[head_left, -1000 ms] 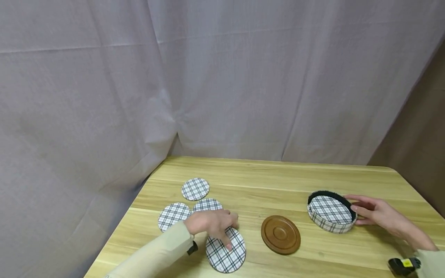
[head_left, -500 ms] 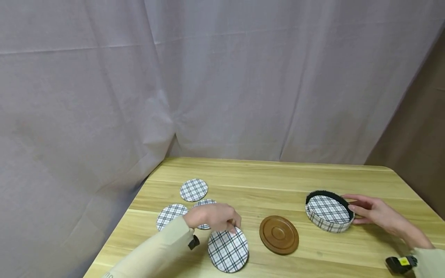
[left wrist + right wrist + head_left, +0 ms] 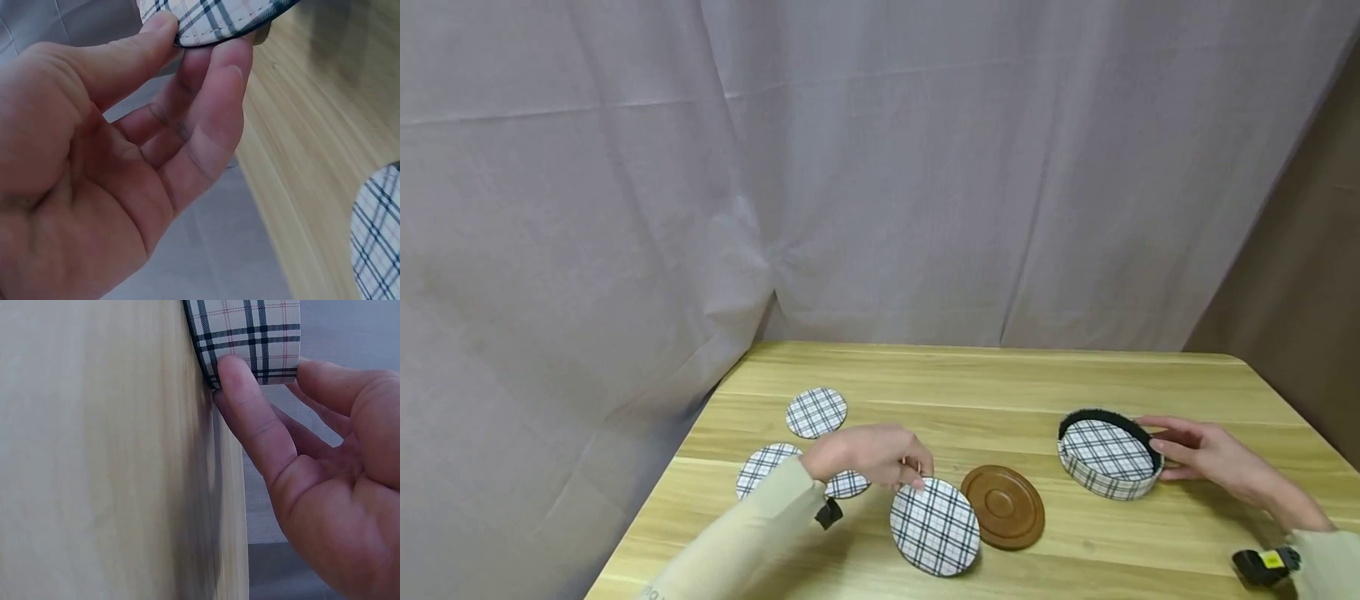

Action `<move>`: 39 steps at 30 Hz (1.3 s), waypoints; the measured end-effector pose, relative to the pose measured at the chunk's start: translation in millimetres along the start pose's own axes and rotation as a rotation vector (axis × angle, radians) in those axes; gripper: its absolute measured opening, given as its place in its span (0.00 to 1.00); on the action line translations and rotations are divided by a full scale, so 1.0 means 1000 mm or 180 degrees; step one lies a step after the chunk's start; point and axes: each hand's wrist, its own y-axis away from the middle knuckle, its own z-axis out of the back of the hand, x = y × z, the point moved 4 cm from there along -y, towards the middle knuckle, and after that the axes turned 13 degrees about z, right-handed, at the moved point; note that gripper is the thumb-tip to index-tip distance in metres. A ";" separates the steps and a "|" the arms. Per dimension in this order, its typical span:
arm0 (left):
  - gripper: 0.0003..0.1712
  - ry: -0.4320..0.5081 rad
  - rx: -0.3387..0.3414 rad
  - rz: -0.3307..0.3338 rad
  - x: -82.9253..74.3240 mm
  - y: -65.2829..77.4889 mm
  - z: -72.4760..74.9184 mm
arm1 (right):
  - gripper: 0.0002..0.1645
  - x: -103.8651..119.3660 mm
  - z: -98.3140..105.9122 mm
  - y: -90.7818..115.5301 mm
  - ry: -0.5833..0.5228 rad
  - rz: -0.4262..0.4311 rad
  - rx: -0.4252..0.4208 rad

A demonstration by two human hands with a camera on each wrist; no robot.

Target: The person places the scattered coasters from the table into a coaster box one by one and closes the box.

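Note:
My left hand (image 3: 880, 457) pinches the upper edge of a round plaid coaster (image 3: 936, 529), which hangs tilted in front of a brown wooden saucer-like disc (image 3: 1007, 507) and overlaps its left side. The left wrist view shows the thumb on the coaster's patterned face and the fingers behind its dark edge. On the right, my right hand (image 3: 1206, 462) holds the side of a round plaid coaster holder (image 3: 1108, 485) with a black lining. Inside that holder lies a plaid coaster (image 3: 1111, 450). Fingertips press the holder's outer wall (image 3: 253, 334) in the right wrist view.
Three more plaid coasters lie at the table's left: a far one (image 3: 817, 412), a near one (image 3: 765, 467) partly behind the sleeve, and another (image 3: 850, 484) mostly hidden by my left hand. A grey curtain (image 3: 887, 208) hangs behind the wooden table (image 3: 925, 375).
My left hand has gone from lying over the coaster to pinching its edge, then has tilted it up and carried it right to the wooden disc. My right hand stays at the holder.

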 end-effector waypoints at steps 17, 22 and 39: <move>0.06 0.0260 -0.0387 -0.0254 -0.020 -0.043 0.018 | 0.27 0.000 -0.001 -0.001 -0.0214 0.0113 0.0094; 0.07 0.0258 -0.0476 -0.0266 -0.023 -0.055 0.024 | 0.26 -0.001 0.000 -0.001 -0.0116 0.0066 0.0060; 0.08 0.0611 -0.0591 -0.0034 -0.035 -0.093 0.036 | 0.26 -0.004 0.002 0.002 -0.0069 0.0014 0.0042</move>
